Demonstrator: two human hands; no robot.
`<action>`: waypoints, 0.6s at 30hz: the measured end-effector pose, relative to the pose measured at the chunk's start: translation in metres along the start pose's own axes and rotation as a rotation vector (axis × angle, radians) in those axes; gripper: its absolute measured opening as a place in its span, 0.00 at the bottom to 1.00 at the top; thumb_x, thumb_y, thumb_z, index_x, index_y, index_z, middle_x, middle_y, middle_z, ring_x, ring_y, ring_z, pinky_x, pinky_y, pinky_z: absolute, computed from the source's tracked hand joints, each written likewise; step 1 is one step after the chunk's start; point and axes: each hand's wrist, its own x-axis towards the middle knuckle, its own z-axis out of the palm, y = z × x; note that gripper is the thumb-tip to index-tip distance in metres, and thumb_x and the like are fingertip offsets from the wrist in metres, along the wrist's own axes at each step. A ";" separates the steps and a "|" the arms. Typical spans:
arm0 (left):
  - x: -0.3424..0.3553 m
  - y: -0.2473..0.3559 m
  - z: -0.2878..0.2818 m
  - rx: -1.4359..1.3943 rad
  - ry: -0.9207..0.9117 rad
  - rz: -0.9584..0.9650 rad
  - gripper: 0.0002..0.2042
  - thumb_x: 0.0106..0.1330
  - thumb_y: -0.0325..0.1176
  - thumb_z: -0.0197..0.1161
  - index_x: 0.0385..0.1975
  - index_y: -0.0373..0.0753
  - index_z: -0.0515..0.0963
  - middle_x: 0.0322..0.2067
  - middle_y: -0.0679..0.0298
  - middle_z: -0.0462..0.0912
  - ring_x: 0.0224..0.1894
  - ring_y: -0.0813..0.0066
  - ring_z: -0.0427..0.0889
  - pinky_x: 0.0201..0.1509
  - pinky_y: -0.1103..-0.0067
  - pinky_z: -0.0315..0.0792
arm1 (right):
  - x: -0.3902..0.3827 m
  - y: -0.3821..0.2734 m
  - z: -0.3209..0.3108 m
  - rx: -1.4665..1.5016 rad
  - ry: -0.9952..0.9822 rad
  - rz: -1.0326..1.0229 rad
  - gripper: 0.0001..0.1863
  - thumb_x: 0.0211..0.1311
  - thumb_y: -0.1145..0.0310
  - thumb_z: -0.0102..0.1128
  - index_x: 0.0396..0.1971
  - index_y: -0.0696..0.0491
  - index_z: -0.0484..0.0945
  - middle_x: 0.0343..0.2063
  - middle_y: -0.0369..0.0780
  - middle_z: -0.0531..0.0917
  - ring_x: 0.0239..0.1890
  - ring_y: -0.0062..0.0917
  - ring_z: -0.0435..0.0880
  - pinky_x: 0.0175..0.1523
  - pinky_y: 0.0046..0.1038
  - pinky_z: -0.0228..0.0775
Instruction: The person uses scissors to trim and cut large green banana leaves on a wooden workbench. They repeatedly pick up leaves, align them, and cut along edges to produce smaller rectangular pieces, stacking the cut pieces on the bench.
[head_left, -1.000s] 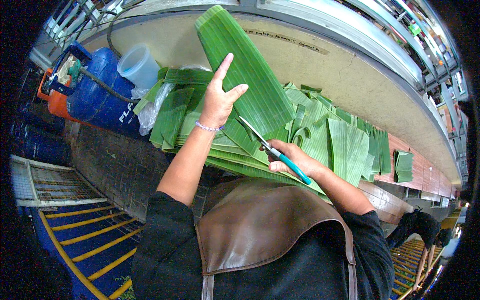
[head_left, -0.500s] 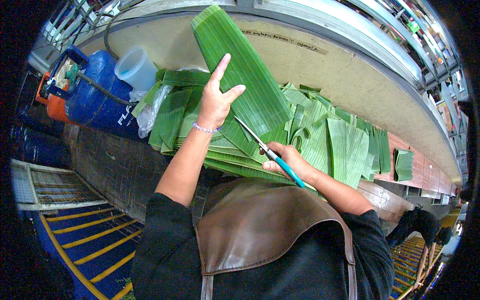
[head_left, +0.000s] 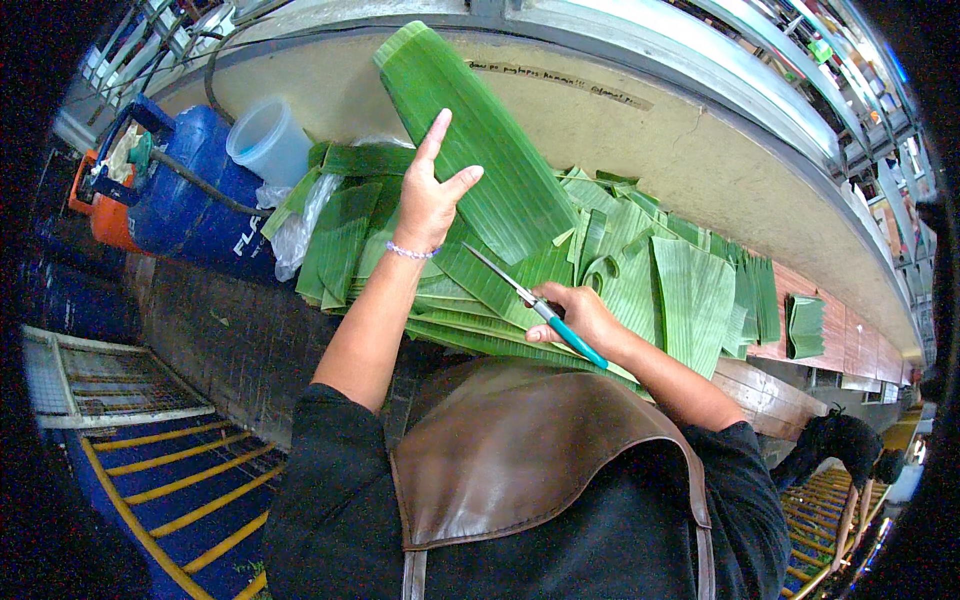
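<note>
My left hand [head_left: 428, 200] grips a long green leaf sheet [head_left: 480, 130], thumb and forefinger spread over its face and the other fingers hidden behind it. My right hand [head_left: 575, 320] holds scissors [head_left: 510, 280] with teal handles, their blades pointing up-left just below the leaf's lower end. Beneath both hands a wide pile of cut green leaves [head_left: 690, 290] lies along the wall, some curled, some spread flat. A folded stack of leaves [head_left: 805, 325] sits farther right on the wood-coloured surface [head_left: 860, 345].
A blue gas cylinder [head_left: 195, 190] with hose, a translucent container [head_left: 268, 145] and crumpled plastic [head_left: 300, 225] stand at left. A beige wall [head_left: 700, 130] runs behind the pile. Yellow railing [head_left: 175, 480] lies lower left. Another person [head_left: 835, 440] bends over at lower right.
The leaf in my left hand has moved left and slightly down, with that hand shifting slightly left. The scissor blades have dropped a little, away from the leaf.
</note>
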 end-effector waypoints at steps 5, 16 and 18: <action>0.004 0.004 -0.004 -0.156 0.056 0.027 0.38 0.54 0.19 0.66 0.66 0.36 0.57 0.64 0.58 0.62 0.63 0.71 0.64 0.66 0.76 0.58 | -0.006 0.015 0.016 0.109 0.037 -0.094 0.45 0.44 0.38 0.68 0.52 0.60 0.69 0.31 0.45 0.77 0.35 0.32 0.80 0.40 0.34 0.73; 0.000 0.006 0.005 -0.117 0.120 0.055 0.40 0.54 0.23 0.69 0.67 0.35 0.55 0.66 0.54 0.59 0.67 0.67 0.59 0.70 0.74 0.51 | -0.002 0.001 0.024 0.459 0.099 0.004 0.45 0.51 0.35 0.60 0.57 0.56 0.64 0.40 0.41 0.75 0.46 0.27 0.76 0.52 0.31 0.69; -0.001 0.005 0.006 -0.111 0.127 0.079 0.40 0.54 0.23 0.69 0.67 0.34 0.55 0.66 0.54 0.59 0.67 0.66 0.58 0.70 0.74 0.50 | -0.002 -0.003 0.024 0.489 0.094 0.009 0.44 0.52 0.35 0.60 0.57 0.56 0.64 0.39 0.40 0.75 0.45 0.26 0.76 0.51 0.30 0.69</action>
